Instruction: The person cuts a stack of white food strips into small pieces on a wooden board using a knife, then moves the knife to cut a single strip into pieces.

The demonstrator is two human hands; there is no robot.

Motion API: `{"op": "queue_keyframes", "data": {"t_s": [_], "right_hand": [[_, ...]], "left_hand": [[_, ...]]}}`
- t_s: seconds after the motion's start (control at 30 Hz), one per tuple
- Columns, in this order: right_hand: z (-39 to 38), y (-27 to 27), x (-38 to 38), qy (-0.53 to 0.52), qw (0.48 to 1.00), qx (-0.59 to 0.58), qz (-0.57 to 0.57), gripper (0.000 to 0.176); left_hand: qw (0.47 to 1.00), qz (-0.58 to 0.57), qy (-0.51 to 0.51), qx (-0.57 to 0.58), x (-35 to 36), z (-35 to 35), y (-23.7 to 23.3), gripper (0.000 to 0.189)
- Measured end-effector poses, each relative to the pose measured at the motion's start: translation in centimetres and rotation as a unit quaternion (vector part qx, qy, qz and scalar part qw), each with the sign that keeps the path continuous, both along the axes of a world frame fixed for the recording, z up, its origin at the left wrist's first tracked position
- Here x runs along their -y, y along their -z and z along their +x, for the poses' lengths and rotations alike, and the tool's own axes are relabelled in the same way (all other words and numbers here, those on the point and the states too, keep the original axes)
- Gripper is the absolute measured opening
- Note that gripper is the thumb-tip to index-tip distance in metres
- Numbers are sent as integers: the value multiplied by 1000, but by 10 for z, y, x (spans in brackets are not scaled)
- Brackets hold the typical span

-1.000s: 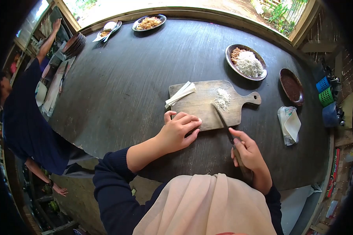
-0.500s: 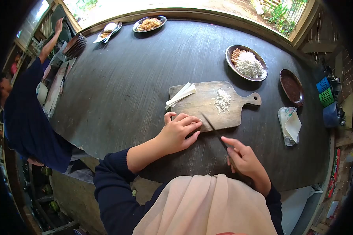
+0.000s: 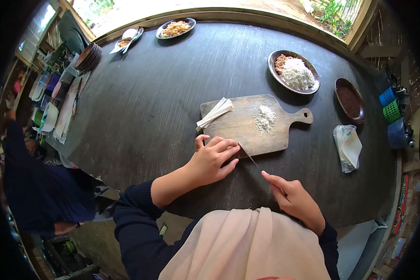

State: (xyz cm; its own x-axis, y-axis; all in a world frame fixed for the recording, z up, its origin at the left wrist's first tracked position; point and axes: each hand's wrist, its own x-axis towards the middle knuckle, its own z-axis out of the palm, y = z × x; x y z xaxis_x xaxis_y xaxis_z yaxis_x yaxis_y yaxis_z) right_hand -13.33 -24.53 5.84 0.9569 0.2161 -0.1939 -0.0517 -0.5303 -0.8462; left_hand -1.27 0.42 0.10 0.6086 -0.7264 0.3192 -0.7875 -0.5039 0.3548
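The step in hand looks like slicing pale strips into fine shreds, with the knife (image 3: 252, 159) brought to the near edge of the wooden cutting board (image 3: 247, 128), its tip close by the left fingertips. The left hand (image 3: 214, 158) lies over the board's near left corner, palm down, its fingers bent and close together, the thumb angled toward the near edge; a small white bit shows at the fingertips, but I cannot tell how firmly it is held or how much lies beneath. The right hand (image 3: 294, 200) is off the board, above the table (image 3: 149, 93) near its front edge, closed around the knife's mostly hidden handle, index finger stretched toward the blade, which slants up and left. The white strips (image 3: 215, 114) lie bunched at the board's far left corner, jutting past its left edge; the white shreds (image 3: 265, 119) sit loose toward the right edge. As I judge it, the next stroke calls for 2 things: the left fingertips tucked back while steadying the piece, and the blade laid square across it in short, thin cuts.
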Motion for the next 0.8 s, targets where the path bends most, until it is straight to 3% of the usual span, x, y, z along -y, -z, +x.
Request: {"op": "queue_keyframes", "data": {"t_s": [0.8], "right_hand": [[-2, 1, 9, -27, 999, -19, 6, 35]], "left_hand": [[1000, 28, -1, -2, 0, -1, -5, 36]]}}
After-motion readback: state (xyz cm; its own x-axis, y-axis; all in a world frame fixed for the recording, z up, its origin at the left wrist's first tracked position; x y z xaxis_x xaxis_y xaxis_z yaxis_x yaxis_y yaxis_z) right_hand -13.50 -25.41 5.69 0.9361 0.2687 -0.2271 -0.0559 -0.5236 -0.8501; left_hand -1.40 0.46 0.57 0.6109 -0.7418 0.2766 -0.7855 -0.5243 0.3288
